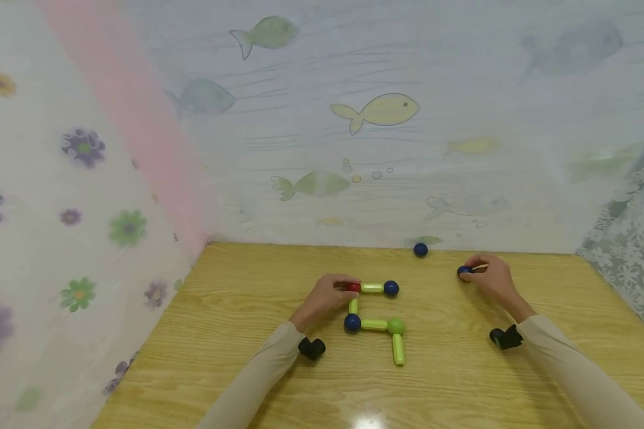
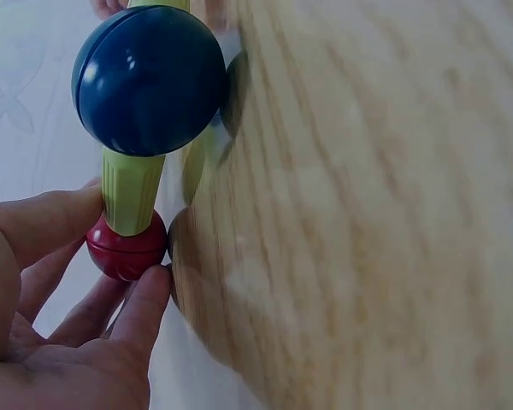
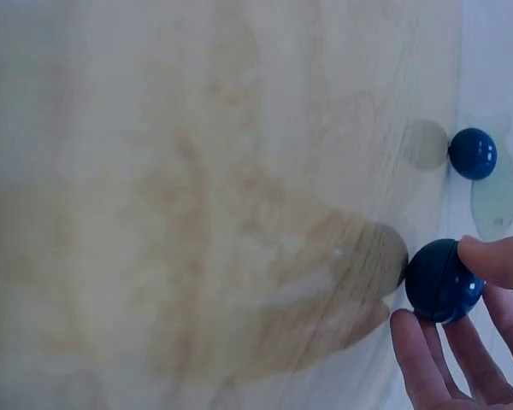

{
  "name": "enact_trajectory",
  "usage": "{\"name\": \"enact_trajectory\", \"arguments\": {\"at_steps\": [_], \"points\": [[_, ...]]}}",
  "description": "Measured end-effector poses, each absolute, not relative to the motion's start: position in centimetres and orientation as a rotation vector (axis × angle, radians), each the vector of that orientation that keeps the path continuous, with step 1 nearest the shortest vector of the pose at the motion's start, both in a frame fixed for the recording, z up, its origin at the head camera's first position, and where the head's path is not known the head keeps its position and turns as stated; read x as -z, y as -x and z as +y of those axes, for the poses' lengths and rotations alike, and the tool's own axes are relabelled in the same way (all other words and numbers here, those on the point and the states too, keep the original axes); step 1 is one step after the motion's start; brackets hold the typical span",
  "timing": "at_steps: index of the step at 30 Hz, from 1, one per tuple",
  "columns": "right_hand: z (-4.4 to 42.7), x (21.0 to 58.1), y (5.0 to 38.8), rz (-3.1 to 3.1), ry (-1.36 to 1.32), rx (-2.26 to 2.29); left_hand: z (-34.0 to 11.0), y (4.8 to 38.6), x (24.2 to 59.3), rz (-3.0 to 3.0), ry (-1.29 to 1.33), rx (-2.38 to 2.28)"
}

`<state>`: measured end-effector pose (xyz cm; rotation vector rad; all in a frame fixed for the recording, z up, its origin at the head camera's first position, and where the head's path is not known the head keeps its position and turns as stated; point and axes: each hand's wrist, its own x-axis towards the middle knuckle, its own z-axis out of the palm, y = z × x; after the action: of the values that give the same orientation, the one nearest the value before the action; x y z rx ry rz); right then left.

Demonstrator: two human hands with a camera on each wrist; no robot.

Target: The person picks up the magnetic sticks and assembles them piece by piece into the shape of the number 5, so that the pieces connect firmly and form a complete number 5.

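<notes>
My left hand (image 1: pixel 326 297) grips a red ball (image 2: pixel 128 249) at the upper left corner of a rod-and-ball shape on the table. From the red ball one yellow-green rod (image 1: pixel 372 288) runs right to a blue ball (image 1: pixel 390 288). Another rod (image 2: pixel 132 192) runs toward me to a second blue ball (image 2: pixel 150 81). A further rod (image 1: pixel 374 325) joins that one to a green ball (image 1: pixel 396 326), from which a last rod (image 1: pixel 398 350) points toward me. Farther right, my right hand (image 1: pixel 495 281) pinches a loose blue ball (image 3: pixel 443 282) on the table between thumb and fingers.
One more blue ball (image 1: pixel 421 249) lies at the table's back edge, by the fish-patterned wall covering (image 1: pixel 300 137). The wooden table (image 1: pixel 236 292) reaches a flowered wall (image 1: pixel 43 250) on the left and a lace cloth (image 1: pixel 633 238) on the right.
</notes>
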<state>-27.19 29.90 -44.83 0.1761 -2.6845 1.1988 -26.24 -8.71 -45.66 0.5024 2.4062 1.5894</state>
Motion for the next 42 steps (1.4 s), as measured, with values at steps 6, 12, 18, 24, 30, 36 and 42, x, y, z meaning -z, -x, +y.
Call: {"name": "enact_trajectory", "arguments": {"at_steps": [6, 12, 18, 24, 30, 36, 42], "points": [[29.7, 44.6, 25.0, -2.727, -0.191, -1.298, -8.7, 26.7, 45.8, 2.408, -0.521, -1.614], [29.2, 44.2, 22.9, -2.688, -0.242, -1.450, -8.6, 26.9, 45.6, 2.411, -0.536, -1.614], [28.1, 43.8, 20.8, -2.620, -0.330, -1.649, -8.5, 27.0, 45.3, 2.428, -0.545, -1.588], [27.0, 43.7, 19.2, -2.578, -0.433, -1.761, -8.7, 27.2, 45.6, 2.425, -0.564, -1.588], [26.3, 43.5, 18.2, -2.541, -0.492, -1.853, -8.8, 27.5, 45.9, 2.429, -0.541, -1.579], [25.2, 43.2, 17.1, -2.550, -0.520, -1.933, -8.7, 27.5, 45.8, 2.453, -0.537, -1.551], [23.9, 43.0, 15.9, -2.574, -0.560, -2.002, -8.5, 27.4, 45.6, 2.468, -0.531, -1.524]]}}
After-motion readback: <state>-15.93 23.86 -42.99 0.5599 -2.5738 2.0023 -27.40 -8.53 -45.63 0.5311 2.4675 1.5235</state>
